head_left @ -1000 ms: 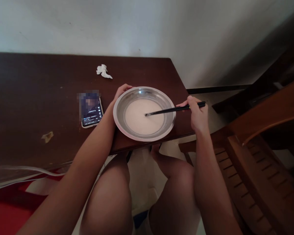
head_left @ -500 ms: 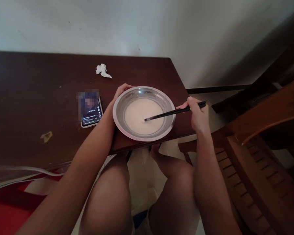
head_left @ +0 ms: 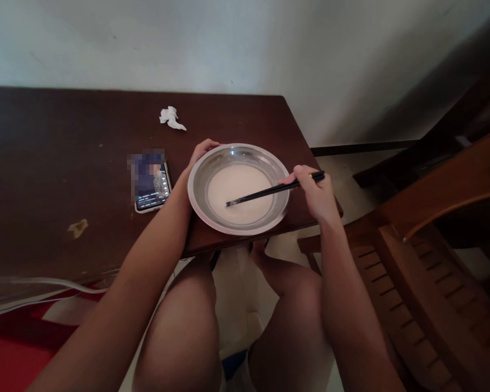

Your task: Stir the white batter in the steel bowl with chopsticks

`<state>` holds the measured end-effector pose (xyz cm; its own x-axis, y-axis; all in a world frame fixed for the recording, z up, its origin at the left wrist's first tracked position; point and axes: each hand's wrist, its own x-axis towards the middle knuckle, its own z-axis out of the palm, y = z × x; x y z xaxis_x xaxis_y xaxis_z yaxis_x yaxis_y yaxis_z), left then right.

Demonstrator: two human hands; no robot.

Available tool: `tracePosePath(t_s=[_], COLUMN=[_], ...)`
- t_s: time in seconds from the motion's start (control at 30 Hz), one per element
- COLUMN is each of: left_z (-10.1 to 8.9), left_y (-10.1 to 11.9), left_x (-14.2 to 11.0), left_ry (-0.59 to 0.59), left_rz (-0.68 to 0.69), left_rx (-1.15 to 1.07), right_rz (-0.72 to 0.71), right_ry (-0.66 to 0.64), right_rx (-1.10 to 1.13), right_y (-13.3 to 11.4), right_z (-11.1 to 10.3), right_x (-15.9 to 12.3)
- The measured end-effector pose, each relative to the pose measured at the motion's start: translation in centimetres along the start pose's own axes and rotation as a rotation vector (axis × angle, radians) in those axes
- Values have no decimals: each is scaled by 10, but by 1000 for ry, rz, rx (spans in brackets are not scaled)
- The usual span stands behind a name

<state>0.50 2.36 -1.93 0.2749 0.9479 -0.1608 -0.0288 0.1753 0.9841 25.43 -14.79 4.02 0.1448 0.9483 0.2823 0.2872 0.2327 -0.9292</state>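
A shiny metal bowl (head_left: 194,198) stands near the front edge of the dark wooden table, holding a pale, creamy liquid (head_left: 245,185). My left hand (head_left: 202,149) is curled around the bowl's far left side, and the bowl's wall hides part of its fingers. In my right hand (head_left: 316,190) is a pair of black chopsticks (head_left: 265,192), gripped near their upper ends and slanting down to the left. Their whitish tips reach the liquid, left of its middle.
A smartphone (head_left: 151,204) with a lit screen lies left of the bowl. Crumpled white tissue (head_left: 171,117) rests farther back on the table (head_left: 65,152). A wooden slatted chair (head_left: 416,283) is at the right, and white cables (head_left: 65,283) run along the lower left.
My right hand has moved left, carrying the chopsticks; their tips have shifted left and slightly nearer to me in the liquid. My left hand stays at the bowl. The phone's screen picture differs.
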Motion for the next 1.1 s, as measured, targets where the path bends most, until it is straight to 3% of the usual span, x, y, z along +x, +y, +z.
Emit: tracePosePath(t_s=[0.1,0.27,0.47,0.67,0.9,1.03,1.1], left_z=[1,8,16,17,17,15,13], left_y=[0,10,17,18,18,15,12], left_x=[-1,-10,-15,-14,-15,-13,-10], left_ry=[61,85,125,129,157,145,133], left_rz=[-44,-44,-123,-132,-99,-46,-55], left_rx=[-56,-117,-162,-156,-153,-126,-109], right_rz=[-23,-23,-8,-28,-33,-42,-27], right_ry=[-15,176,-35,154,-16,161,179], right_rx=[-8,-17,-5,-13,-26,-56,-27], right_y=[0,5,1,5,0,5,7], right_z=[3,-7,4,-6,4,-5,-8], right_x=[2,3,1,2,1,3,2])
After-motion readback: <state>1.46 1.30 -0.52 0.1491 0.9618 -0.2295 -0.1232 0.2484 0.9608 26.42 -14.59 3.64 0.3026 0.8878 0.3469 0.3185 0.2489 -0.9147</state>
